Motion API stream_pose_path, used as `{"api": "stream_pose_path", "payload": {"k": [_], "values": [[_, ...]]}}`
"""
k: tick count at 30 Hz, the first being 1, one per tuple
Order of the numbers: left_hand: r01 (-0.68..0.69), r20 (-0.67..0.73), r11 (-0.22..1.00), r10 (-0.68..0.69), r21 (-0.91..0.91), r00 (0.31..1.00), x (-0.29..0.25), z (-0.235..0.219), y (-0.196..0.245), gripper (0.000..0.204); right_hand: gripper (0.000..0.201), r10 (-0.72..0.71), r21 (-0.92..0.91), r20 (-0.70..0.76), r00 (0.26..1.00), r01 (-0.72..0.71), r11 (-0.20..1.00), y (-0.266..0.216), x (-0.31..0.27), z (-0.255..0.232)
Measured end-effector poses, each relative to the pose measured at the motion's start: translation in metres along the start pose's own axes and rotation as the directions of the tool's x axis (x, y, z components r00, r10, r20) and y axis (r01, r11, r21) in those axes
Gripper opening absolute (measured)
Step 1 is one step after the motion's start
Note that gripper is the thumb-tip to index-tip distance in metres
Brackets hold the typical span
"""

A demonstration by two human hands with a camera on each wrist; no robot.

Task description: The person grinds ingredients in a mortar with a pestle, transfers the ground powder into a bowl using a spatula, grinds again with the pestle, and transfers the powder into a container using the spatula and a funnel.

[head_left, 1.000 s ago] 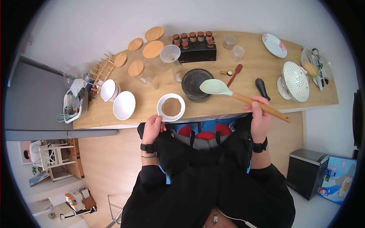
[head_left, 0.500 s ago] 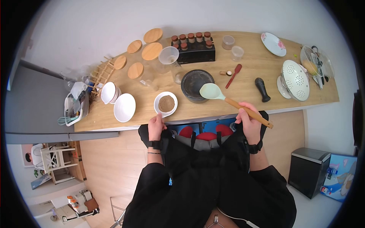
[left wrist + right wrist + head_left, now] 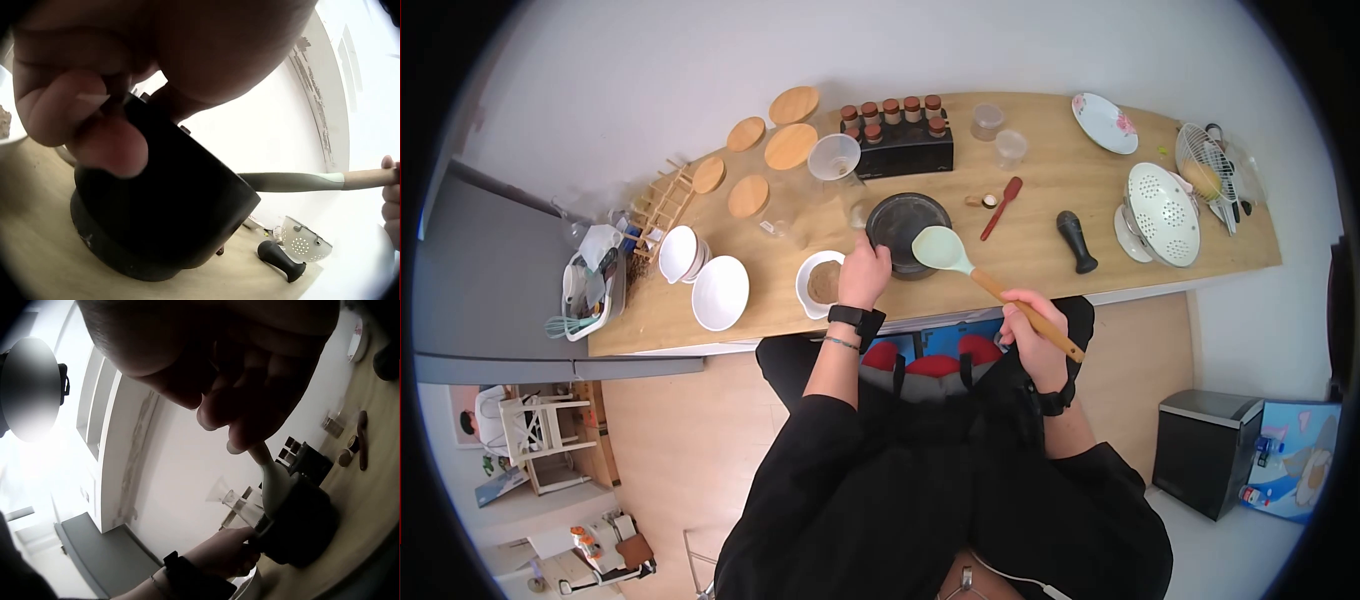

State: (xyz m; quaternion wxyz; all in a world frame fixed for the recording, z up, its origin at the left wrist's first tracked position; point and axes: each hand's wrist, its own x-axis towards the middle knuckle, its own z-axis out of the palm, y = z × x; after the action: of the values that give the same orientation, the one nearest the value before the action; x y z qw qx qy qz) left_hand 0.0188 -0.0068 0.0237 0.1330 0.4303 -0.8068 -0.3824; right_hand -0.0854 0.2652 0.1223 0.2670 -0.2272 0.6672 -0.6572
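**A:** Start with the biggest thing; where does it sit?

**B:** The wooden counter (image 3: pixel 1040 215) stretches out ahead of both hands; on it, the dark mortar (image 3: pixel 908 230) stands right under the left hand (image 3: pixel 866 274), with its black pestle (image 3: pixel 1076 241) lying well apart, beyond the right hand (image 3: pixel 1032 335) and out of use.

**A:** And how do the hands stand?

**B:** The left one has its fingers curled over the mortar's near rim, the thumb (image 3: pixel 106 147) pressed to the outer wall, a firm hold; the right one is wrapped round the wooden handle of the spoon (image 3: pixel 990 282), whose pale green bowl hovers over the mortar's edge, just beside the left hand.

**A:** How far along would you say it is?

**B:** Early to middling, I judge; a small white bowl of brown powder (image 3: pixel 820 282) sits to the left of the left hand, so something ground is already set out; the mortar is steadied and the spoon is poised but not yet dipped in; whether anything lies inside the mortar I cannot tell; the scooping itself looks left to do.
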Motion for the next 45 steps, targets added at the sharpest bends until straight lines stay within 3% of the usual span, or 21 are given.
{"api": "stream_pose_path", "payload": {"k": [2,5,8,12,14,16,18,20,28,30,34,36,38,40,41,43,45], "values": [[-0.069,-0.123,0.995,0.078,0.076,0.989,0.000,0.006,-0.002,0.030,0.017,0.000,-0.020,0.014,1.000,0.001,1.000,0.004,-0.002,-0.002],[0.046,-0.028,0.996,-0.048,-0.072,0.998,-0.010,0.007,0.007,0.035,0.017,-0.015,-0.016,-0.002,1.000,0.015,1.000,0.005,-0.003,0.000],[0.067,-0.003,0.994,-0.067,-0.086,0.998,-0.016,0.008,0.014,0.037,0.016,-0.036,-0.042,-0.019,0.999,0.035,0.998,0.001,0.000,0.000],[0.068,-0.006,0.993,-0.069,-0.099,0.998,-0.024,0.014,0.018,0.038,0.015,-0.049,-0.073,-0.071,0.996,0.044,0.996,-0.006,0.000,-0.004],[-0.023,-0.100,1.000,0.021,-0.020,0.995,-0.026,0.021,0.011,0.028,0.016,-0.072,-0.107,-0.076,0.995,0.064,0.992,-0.007,-0.002,-0.008],[-0.032,-0.083,0.999,0.029,-0.042,0.996,-0.032,0.021,0.006,0.029,0.017,-0.094,-0.145,-0.083,0.992,0.082,0.986,-0.007,-0.003,-0.014],[-0.047,-0.063,0.997,0.043,-0.065,0.997,-0.038,0.015,0.008,0.030,0.016,-0.089,-0.024,-0.115,0.989,0.087,0.996,-0.008,-0.004,-0.020],[0.024,-0.003,0.992,-0.024,-0.124,1.000,-0.046,0.005,0.014,0.038,0.017,-0.074,-0.013,-0.114,0.991,0.073,0.997,-0.009,-0.005,-0.023],[-0.002,-0.015,0.999,0.002,-0.048,1.000,-0.048,-0.014,0.011,0.038,0.020,-0.081,-0.021,-0.051,0.995,0.080,0.997,-0.001,-0.002,-0.027],[0.013,-0.016,0.999,-0.014,-0.029,1.000,-0.044,-0.030,0.011,0.041,0.022,-0.090,0.021,-0.107,0.990,0.092,0.996,0.007,0.001,-0.031],[0.011,-0.087,1.000,-0.012,-0.008,0.996,-0.020,-0.074,0.000,0.052,0.024,-0.076,0.166,-0.197,0.977,0.109,0.980,0.021,0.016,-0.035],[0.041,-0.110,0.999,-0.043,-0.020,0.993,-0.010,-0.100,0.019,0.060,0.025,-0.075,0.202,-0.191,0.979,0.114,0.973,0.025,0.028,-0.034],[0.072,-0.131,0.997,-0.076,-0.033,0.988,0.005,-0.115,0.038,0.069,0.025,-0.063,0.366,-0.232,0.971,0.147,0.919,0.023,0.043,-0.030],[-0.100,-0.221,0.995,0.096,-0.005,0.970,0.023,-0.122,0.048,0.087,0.024,-0.039,0.381,-0.218,0.975,0.122,0.916,0.027,0.060,-0.031],[-0.088,-0.211,0.996,0.086,0.003,0.974,0.029,-0.126,0.057,0.087,0.024,-0.053,0.384,-0.186,0.981,0.122,0.915,0.029,0.069,-0.033],[-0.186,-0.160,0.964,0.217,0.190,0.963,0.040,-0.130,0.079,0.101,0.023,-0.119,0.384,-0.099,0.988,0.149,0.911,0.030,0.090,-0.036],[-0.176,-0.113,0.951,0.210,0.255,0.971,0.055,-0.134,0.093,0.103,0.022,-0.064,0.373,-0.091,0.994,0.094,0.923,0.021,0.105,-0.037]]}}
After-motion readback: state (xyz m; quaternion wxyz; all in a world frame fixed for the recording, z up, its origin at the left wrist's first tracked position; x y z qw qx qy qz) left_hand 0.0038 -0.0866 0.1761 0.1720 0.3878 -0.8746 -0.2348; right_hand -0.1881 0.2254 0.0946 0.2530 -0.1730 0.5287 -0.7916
